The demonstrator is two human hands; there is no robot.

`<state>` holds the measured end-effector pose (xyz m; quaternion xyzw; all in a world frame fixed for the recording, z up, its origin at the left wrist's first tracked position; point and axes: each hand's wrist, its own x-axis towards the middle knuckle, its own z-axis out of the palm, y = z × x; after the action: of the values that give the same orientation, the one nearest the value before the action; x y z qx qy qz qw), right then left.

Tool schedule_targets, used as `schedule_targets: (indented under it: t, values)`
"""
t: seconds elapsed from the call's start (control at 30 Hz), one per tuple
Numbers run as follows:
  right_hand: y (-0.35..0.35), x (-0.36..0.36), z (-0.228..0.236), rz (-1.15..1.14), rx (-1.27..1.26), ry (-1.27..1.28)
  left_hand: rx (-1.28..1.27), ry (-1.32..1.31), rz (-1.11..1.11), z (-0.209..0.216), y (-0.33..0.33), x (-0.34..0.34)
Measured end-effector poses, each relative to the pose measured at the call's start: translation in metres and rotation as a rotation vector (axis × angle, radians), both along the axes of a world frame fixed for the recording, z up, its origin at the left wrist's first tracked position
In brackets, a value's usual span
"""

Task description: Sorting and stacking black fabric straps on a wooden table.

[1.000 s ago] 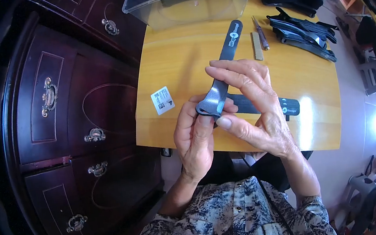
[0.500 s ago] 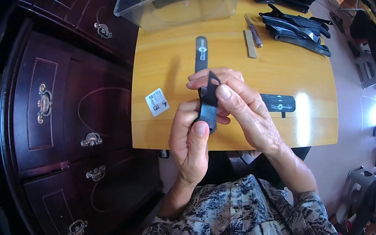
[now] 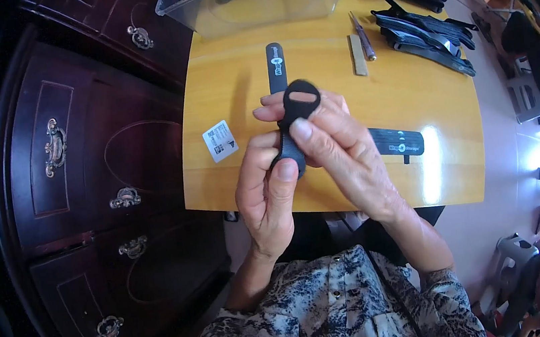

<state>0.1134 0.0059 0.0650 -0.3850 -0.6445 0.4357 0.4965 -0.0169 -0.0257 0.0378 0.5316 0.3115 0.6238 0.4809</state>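
Both hands meet above the front of the table on a black fabric strap (image 3: 302,100). Its rounded end, with an oval slot through it, stands up between them. My left hand (image 3: 269,192) pinches the lower part of the strap between thumb and fingers. The thumb of my right hand (image 3: 341,146) presses just below the slot. Beyond the fingers a black strap end with a pale print (image 3: 276,66) sticks out; whether it belongs to the held strap I cannot tell. Right of my right hand lies another printed black strap (image 3: 398,141), partly hidden by the hand.
A white printed label (image 3: 220,141) lies left on the yellow wooden table (image 3: 230,65). A clear plastic bin (image 3: 264,7) holds black items at the back. At right are a pen-like tool (image 3: 363,37), a tan strip (image 3: 358,55) and black strap bundles (image 3: 426,38). Dark drawers (image 3: 52,155) border the left.
The strap's end has turned so its slot now faces up at me; before, it showed nearly edge-on. My right thumb has shifted left and up, and the view has moved slightly.
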Motion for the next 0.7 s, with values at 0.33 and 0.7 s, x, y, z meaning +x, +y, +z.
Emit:
schedule_targets:
  t: [0.33,0.7]
  values:
    - [0.035,-0.01,0.005,-0.283,0.216,-0.285,-0.015,-0.005,-0.045,0.0,-0.001,-0.004]
    - [0.163,0.043,0.079,-0.681,0.31,0.067,-0.084,0.006,-0.137,-0.025,-0.046,-0.045]
